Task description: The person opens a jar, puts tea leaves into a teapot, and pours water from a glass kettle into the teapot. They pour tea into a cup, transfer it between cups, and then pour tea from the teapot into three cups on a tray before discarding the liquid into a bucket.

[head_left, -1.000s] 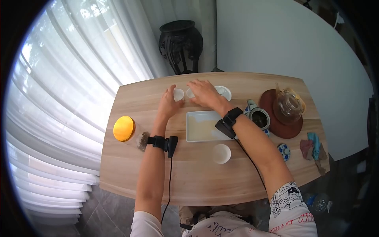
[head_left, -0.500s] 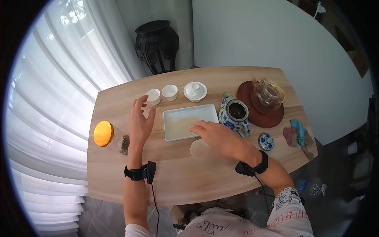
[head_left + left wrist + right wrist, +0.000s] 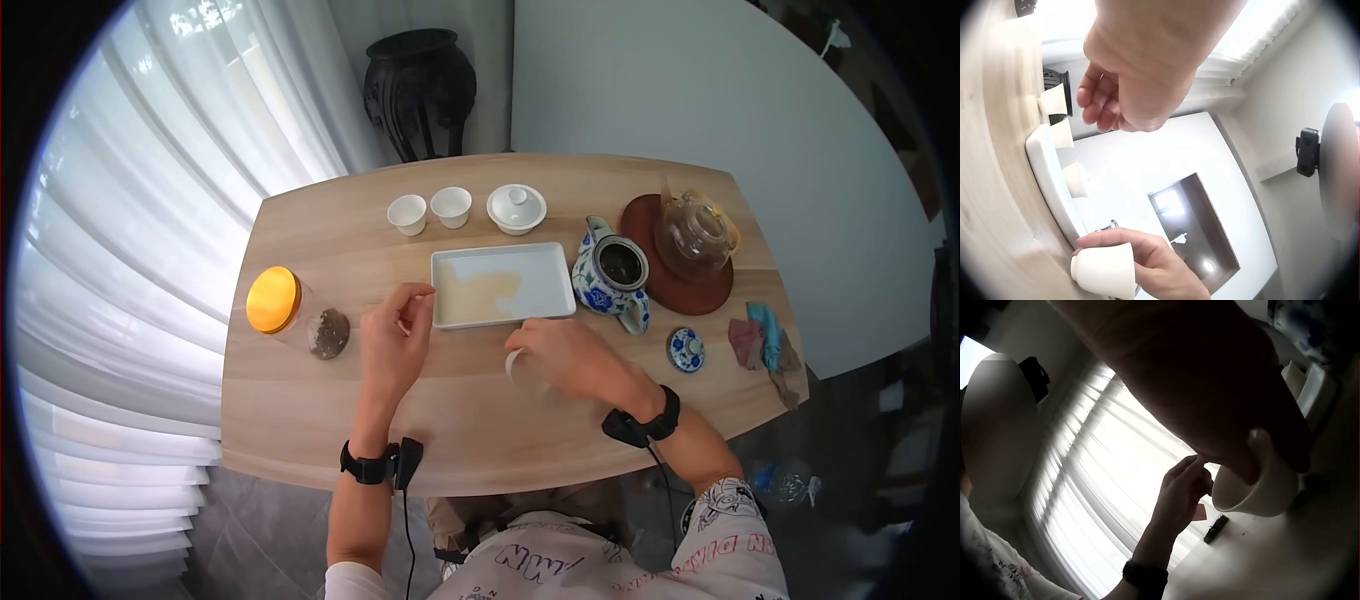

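My right hand (image 3: 570,355) grips a white cup (image 3: 1105,270) by its side, in front of the tray. The thumb reaches inside the rim in the right wrist view, where the cup's pale wall (image 3: 1266,497) shows. From above, the cup is tilted and partly hidden by the hand. My left hand (image 3: 397,335) hovers at the left end of the white rectangular tray (image 3: 500,322), fingers loosely curled, holding nothing. A thin layer of pale brown liquid (image 3: 490,290) lies in the tray. Behind it stand two white cups (image 3: 407,215) and a lidded white bowl (image 3: 517,210).
Right of the tray stands a lidless blue-and-white teapot (image 3: 610,275), its lid (image 3: 686,350) nearby. A glass teapot (image 3: 695,235) sits on a round brown mat (image 3: 655,285). Cloths (image 3: 765,340) lie at the right edge. A yellow-lidded jar (image 3: 273,300) lies at left.
Both hands have come back from the two rear cups, which stand side by side. My right hand has taken hold of the front cup and tilted it. My left hand has moved beside the tray.
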`<state>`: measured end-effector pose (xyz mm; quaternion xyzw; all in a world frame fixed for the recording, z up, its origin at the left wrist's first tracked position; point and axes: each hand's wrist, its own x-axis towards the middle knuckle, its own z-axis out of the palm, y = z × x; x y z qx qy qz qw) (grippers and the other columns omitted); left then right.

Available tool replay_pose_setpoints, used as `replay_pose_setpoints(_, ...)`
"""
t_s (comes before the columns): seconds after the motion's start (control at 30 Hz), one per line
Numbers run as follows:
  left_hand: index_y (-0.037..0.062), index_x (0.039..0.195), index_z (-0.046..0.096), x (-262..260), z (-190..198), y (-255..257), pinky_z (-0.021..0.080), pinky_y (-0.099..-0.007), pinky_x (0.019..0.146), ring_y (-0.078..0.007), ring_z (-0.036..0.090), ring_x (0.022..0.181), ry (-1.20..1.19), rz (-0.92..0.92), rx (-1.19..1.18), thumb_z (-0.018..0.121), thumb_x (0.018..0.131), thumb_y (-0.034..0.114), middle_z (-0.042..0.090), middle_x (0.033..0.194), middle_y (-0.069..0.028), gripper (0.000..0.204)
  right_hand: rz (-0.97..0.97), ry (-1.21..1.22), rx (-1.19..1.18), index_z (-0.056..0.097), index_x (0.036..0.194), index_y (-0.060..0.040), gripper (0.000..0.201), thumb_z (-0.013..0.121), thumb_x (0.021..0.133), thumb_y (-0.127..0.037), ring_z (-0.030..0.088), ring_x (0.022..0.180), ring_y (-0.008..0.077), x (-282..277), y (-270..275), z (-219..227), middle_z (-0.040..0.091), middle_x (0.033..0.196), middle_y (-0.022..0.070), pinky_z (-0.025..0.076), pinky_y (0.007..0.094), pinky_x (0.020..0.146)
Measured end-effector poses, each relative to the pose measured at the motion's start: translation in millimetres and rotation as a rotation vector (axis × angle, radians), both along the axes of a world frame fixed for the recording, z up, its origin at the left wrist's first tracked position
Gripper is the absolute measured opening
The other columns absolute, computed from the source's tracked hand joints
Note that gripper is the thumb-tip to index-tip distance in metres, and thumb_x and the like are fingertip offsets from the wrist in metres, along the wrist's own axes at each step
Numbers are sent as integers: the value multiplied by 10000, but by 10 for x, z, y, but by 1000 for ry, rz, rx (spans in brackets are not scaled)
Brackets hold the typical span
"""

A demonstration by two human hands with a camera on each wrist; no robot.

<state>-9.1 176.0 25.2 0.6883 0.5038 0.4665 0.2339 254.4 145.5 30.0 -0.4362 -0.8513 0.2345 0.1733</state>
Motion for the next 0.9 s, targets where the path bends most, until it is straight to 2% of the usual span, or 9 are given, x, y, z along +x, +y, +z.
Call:
replay_pose_setpoints(0.03,-18,1050,720,58,36,-33,475,-261,623,-79,577,637,-28,-17,-11,689,970,34,634,687,-35,100,-11,3,-12,732,1058,-36,171,720,938,-157,698,956,389,-12,4,-21,708,978,172,564,471,850)
replay_pose_setpoints(0.13,-19,1054,721,119,1,-53,470,-262,624,-80,574,643,-36,-81,-18,686,972,32,627,675,-31,103,-32,23,-40,736,1050,-22,173,715,938,-152,700,967,405,-11,42,-43,727,982,194,562,482,853)
replay_pose_setpoints(0.23,-15,1069,731,125,-31,-37,479,-303,608,-150,534,594,-38,-82,-55,701,954,36,579,645,-81,130,-12,64,-56,734,1051,-8,184,700,947,-157,701,965,423,9,116,-97,738,987,217,563,484,850)
replay_pose_setpoints(0.33,-17,1071,732,108,-82,-18,477,-305,606,-150,529,592,-51,-79,-65,702,953,35,568,637,-75,133,-52,70,-102,738,1036,2,198,688,957,-174,703,948,439,-8,145,-40,739,960,228,567,480,844)
replay_pose_setpoints(0.43,-25,1074,720,80,-81,-18,470,-264,640,-76,567,642,-45,-84,-85,672,975,28,621,681,-28,121,-38,67,-140,720,1090,12,276,695,969,-236,694,1009,431,2,174,-40,733,1012,236,562,476,873)
replay_pose_setpoints(0.53,-31,1080,717,54,-96,-3,469,-266,638,-73,562,642,-47,-77,-95,663,978,22,616,679,-23,127,-70,77,-118,674,1253,-14,359,696,935,-180,667,1110,395,20,102,32,693,1218,200,536,447,957)
replay_pose_setpoints(0.63,-19,1073,728,43,-132,16,460,-304,603,-136,493,600,-103,-68,-69,701,952,19,537,637,-63,129,-49,11,-44,611,1305,-1,569,767,920,-390,657,1132,397,25,-71,292,641,1271,198,536,472,945)
replay_pose_setpoints(0.73,-37,1092,710,17,-102,10,466,-265,640,-72,556,643,-73,-73,-82,660,973,6,608,680,-13,136,77,-40,106,592,1351,-5,660,810,862,-390,658,1128,387,6,-108,213,616,1307,187,537,466,957)
replay_pose_setpoints(0.9,-30,1089,711,8,-145,29,467,-283,629,-107,523,634,-114,-46,-67,674,956,4,573,669,-47,143,63,-97,71,589,1355,15,670,822,825,-320,648,1155,383,12,22,458,650,1259,197,534,462,979)
